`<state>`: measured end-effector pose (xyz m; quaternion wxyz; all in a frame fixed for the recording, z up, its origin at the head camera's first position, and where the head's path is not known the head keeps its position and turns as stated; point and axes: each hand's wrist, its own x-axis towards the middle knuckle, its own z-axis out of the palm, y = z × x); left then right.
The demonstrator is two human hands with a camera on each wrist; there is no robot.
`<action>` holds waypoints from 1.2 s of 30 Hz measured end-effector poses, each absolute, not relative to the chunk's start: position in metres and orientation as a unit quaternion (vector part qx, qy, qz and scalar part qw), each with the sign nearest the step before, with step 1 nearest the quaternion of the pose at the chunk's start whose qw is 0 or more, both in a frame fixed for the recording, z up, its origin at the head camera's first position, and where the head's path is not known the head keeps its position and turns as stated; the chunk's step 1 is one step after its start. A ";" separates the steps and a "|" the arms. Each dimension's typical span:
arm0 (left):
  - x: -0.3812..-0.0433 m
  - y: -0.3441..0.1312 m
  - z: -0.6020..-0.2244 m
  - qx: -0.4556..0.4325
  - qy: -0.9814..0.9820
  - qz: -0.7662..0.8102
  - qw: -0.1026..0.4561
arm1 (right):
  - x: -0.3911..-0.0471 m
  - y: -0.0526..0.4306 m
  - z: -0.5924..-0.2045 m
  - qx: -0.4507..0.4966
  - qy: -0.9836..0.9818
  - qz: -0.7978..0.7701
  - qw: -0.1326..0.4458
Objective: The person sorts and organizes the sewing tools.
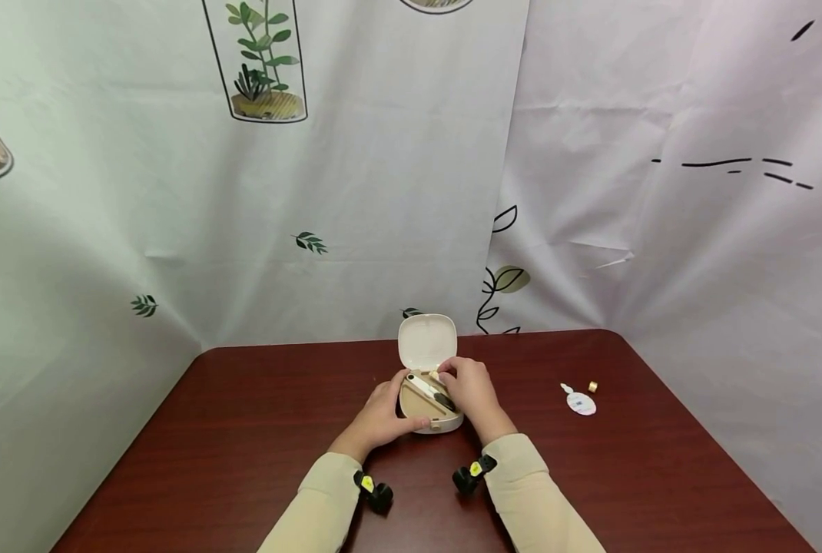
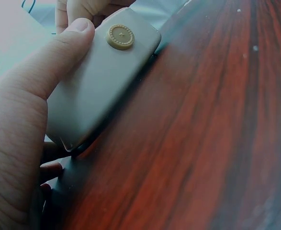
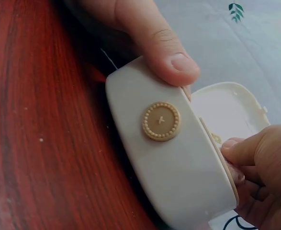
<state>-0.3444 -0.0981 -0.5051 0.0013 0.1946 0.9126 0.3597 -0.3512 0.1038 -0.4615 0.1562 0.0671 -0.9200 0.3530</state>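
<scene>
A small cream case (image 1: 445, 425) with a round tan button (image 3: 161, 121) on its front stands on the table, its lid (image 1: 427, 342) raised at the back. My left hand (image 1: 380, 415) grips the left side, thumb against the front. Inside the tan interior lies a slim white tool (image 1: 422, 385) with a dark end, set diagonally; its kind is unclear. My right hand (image 1: 475, 389) reaches over the right rear of the case, thumb and fingers pinching a small pale yellow piece (image 1: 435, 375), mostly hidden by the fingertips.
To the right on the dark red wooden table (image 1: 280, 430) lie a white oval piece (image 1: 581, 403) with a narrow tab and a small gold cylindrical piece (image 1: 594, 386). A printed white cloth (image 1: 383, 192) hangs behind the table and along both sides.
</scene>
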 end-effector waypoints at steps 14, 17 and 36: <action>-0.347 -0.099 -0.508 0.199 0.913 0.357 -0.007 | -0.352 0.096 -0.466 0.100 -0.932 0.303 0.170; -0.346 -0.099 -0.507 0.207 0.911 0.357 -0.011 | -0.352 0.093 -0.467 0.096 -0.932 0.305 0.172; -0.344 -0.099 -0.504 0.214 0.910 0.355 -0.003 | -0.350 0.091 -0.467 0.069 -0.927 0.329 0.168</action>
